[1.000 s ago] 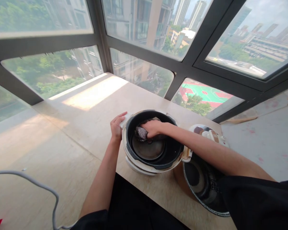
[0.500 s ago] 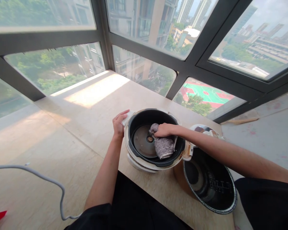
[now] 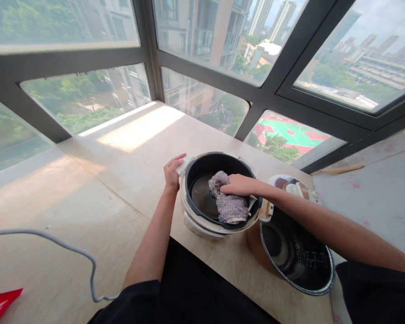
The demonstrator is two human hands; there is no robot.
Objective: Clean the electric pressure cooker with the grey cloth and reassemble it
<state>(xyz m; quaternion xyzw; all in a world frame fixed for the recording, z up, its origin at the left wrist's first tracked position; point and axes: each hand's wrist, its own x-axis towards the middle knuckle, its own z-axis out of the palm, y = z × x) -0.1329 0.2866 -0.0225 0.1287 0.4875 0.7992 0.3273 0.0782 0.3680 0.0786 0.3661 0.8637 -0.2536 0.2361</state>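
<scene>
A white electric cooker body (image 3: 202,228) with a dark inside stands on the stone sill, its lid off. My left hand (image 3: 172,173) is closed around the white handle (image 3: 185,164) on the cooker's left side. Inside the cooker, at its right half, my right hand (image 3: 238,185) grips a speckled grey cloth (image 3: 232,209), which hangs down over the inner wall and part of the round heating plate (image 3: 203,198). Brown stains mark the right handle (image 3: 266,209) under my right forearm. A dark inner pot (image 3: 283,249) lies tilted beside the cooker, its opening toward me.
The cooker lid (image 3: 295,186) rests behind my right forearm, near the wall. A grey power cord (image 3: 67,246) curves over the sill (image 3: 121,234) on the left. A red object (image 3: 2,306) shows at the bottom left corner. Framed windows (image 3: 202,96) close off the back.
My right hand and the cloth have risen slightly within the cooker, and the cloth covers more of the heating plate's centre. My left hand stays on the handle. The view has shifted a little.
</scene>
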